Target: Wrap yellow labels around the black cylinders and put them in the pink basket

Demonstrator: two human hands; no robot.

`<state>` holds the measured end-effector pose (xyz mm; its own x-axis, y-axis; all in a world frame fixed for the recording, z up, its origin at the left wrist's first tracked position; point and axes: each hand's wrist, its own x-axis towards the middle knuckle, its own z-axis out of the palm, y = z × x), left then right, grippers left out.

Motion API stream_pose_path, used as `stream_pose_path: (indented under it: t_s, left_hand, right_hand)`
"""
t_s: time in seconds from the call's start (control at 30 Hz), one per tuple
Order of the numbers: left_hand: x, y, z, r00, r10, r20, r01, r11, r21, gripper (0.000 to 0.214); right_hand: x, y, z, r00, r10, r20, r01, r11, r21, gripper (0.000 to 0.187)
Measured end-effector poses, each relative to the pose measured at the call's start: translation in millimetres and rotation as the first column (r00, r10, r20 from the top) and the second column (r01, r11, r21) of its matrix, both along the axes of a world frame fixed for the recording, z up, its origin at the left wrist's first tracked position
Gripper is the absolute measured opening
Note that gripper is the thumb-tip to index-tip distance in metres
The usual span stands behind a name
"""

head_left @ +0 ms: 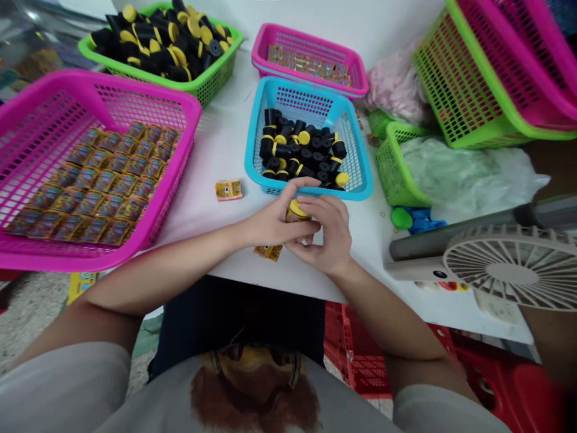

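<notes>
Gripping jar (pixel 294 217) in curled left fingers (pixel 300 183) and right fingers (pixel 323 209); long axis near upright, yellow cap (pixel 300 207) uppermost, gold-brown below.

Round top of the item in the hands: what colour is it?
Yellow; the round top shows in the head view.

We see a white table (pixel 220 150) reaching up toward twelve o'clock, with soft light on it. At eight o'clock we spot a speckled grey floor (pixel 40 313). At five o'clock, red plastic crates (pixel 367 367) sit below the table's edge.
</notes>
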<state>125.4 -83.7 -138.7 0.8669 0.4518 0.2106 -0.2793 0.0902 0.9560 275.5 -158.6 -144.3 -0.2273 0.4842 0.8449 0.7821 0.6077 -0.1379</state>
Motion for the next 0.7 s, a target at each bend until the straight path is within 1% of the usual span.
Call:
stream_pose_path:
  t_s: [0.07, 0.13, 0.17, 0.2, 0.27, 0.33, 0.4, 0.47, 0.53, 0.63, 0.7]
  left_hand:
    - [-0.5, 0.3, -0.6, 0.995, -0.086, 0.049, 0.087, 0.996, -0.009, 0.072]
    - [-1.6, 0.1, 0.2, 0.982, -0.169, 0.085, 0.17, 0.985, -0.005, 0.071]
    - [-2.1, -0.3, 0.9, 0.978, -0.187, 0.088, 0.187, 0.982, 0.006, 0.071]
    - [-2.4, -0.9, 1.6, 0.981, -0.18, 0.078, 0.179, 0.984, 0.022, 0.072]
    - [-2.4, -2.4, 2.3, 0.994, -0.101, 0.047, 0.098, 0.993, 0.07, 0.075]
    - [-1.3, -3.4, 1.5, 0.998, 0.037, 0.048, -0.043, 0.99, 0.136, 0.079]
    - [0.4, -3.8, -0.9, 0.982, 0.168, 0.091, -0.184, 0.96, 0.213, 0.082]
    - [2.0, -4.0, -4.1, 0.956, 0.265, 0.127, -0.291, 0.913, 0.287, 0.082]
    - [2.9, -4.6, -6.6, 0.934, 0.331, 0.133, -0.357, 0.868, 0.344, 0.082]
    - [3.0, -6.9, -8.4, 0.906, 0.407, 0.119, -0.419, 0.818, 0.394, 0.082]
    - [2.7, -8.0, -9.5, 0.89, 0.438, 0.125, -0.449, 0.796, 0.407, 0.08]
  right_hand:
    - [-1.8, -0.9, 0.7, 0.999, 0.039, -0.025, -0.04, 0.999, -0.016, 0.062]
    - [-2.2, -1.4, 0.5, 0.997, 0.06, -0.038, -0.06, 0.998, -0.004, 0.06]
    - [-1.6, -1.1, -0.2, 0.997, 0.07, -0.043, -0.07, 0.998, 0.003, 0.061]
    - [-0.4, -0.4, -1.3, 0.996, 0.081, -0.045, -0.08, 0.997, 0.013, 0.061]
    - [4.1, 2.0, -4.1, 0.996, 0.083, -0.039, -0.081, 0.996, 0.049, 0.062]
    - [10.1, 4.3, -6.7, 0.999, 0.032, 0.0, -0.032, 0.998, 0.06, 0.06]
    - [15.8, 5.3, -8.2, 0.998, -0.037, 0.058, 0.032, 0.995, 0.093, 0.054]
    - [19.9, 4.9, -8.8, 0.989, -0.083, 0.121, 0.073, 0.993, 0.089, 0.048]
    - [21.8, 4.0, -9.8, 0.985, -0.076, 0.153, 0.07, 0.996, 0.046, 0.045]
    - [21.1, 3.9, -13.5, 0.985, -0.051, 0.165, 0.057, 0.998, -0.031, 0.047]
    - [19.4, 5.4, -16.5, 0.979, -0.083, 0.188, 0.085, 0.996, -0.003, 0.047]
